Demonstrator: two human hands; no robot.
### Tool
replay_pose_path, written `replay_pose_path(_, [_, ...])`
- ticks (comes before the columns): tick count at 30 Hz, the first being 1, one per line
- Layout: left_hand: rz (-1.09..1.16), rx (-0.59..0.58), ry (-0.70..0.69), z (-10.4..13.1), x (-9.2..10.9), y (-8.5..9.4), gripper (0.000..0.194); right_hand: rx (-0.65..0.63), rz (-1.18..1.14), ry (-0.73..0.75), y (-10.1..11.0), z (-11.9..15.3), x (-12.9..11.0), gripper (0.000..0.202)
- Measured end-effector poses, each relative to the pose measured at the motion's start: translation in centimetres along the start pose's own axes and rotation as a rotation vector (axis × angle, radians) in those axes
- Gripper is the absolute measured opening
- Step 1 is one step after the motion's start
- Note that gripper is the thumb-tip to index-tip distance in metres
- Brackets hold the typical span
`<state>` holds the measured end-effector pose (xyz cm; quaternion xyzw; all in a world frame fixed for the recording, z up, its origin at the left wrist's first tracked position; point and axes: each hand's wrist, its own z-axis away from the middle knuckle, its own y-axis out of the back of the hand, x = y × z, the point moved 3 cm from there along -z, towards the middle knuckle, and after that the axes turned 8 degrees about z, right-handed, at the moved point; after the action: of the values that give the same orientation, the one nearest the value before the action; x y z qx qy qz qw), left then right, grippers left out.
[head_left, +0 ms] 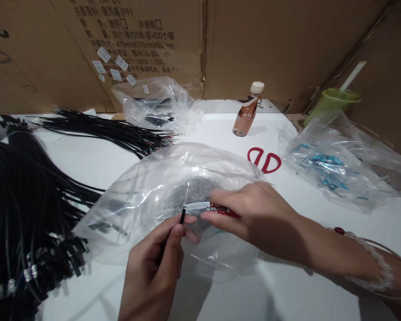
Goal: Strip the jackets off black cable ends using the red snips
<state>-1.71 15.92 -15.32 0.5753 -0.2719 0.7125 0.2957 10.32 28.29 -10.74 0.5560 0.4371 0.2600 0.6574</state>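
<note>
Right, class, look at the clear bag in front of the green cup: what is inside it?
The clear bag holds small blue pieces, mostly bunched together. Creases and glare hide their exact shapes and number.

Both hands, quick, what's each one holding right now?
Left hand: closed, pinching a thin black strip.
Right hand: closed around red-handled scissors with silver blades.

I'm looking at a small workshop or assembly bench: a white tabletop (113, 285) with bundled thin black cables (103, 129), clear plastic bags of small parts (330, 165), red-handled scissors (270, 164), and printed brown cardboard cartons (153, 26) behind.
</note>
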Motion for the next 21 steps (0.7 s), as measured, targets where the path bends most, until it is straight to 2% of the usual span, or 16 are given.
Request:
replay_pose_path(4, [0.011,0.022,-0.012,0.16,0.03,0.00,0.017,0.009,-0.061,0.002,0.05,-0.16,0.12,0.034])
replay_pose_path(8, [0.019,0.034,0.003,0.25,0.21,-0.08,0.016,0.002,-0.028,-0.013,-0.03,-0.30,-0.01,0.033])
replay_pose_path(13, [-0.079,0.005,0.032,-0.07,0.35,-0.14,0.021,-0.080,0.012,-0.072,-0.43,-0.49,-0.19,0.034])
replay_pose_path(16, [-0.138,-0.014,0.041,-0.34,0.37,-0.18,0.023,-0.076,0.022,-0.108,-0.53,-0.72,0.15,0.034])
replay_pose_path(21, [-0.137,-0.007,0.042,-0.46,0.53,-0.18,0.027,-0.007,0.282,-0.230,-0.25,-0.86,0.75,0.038])
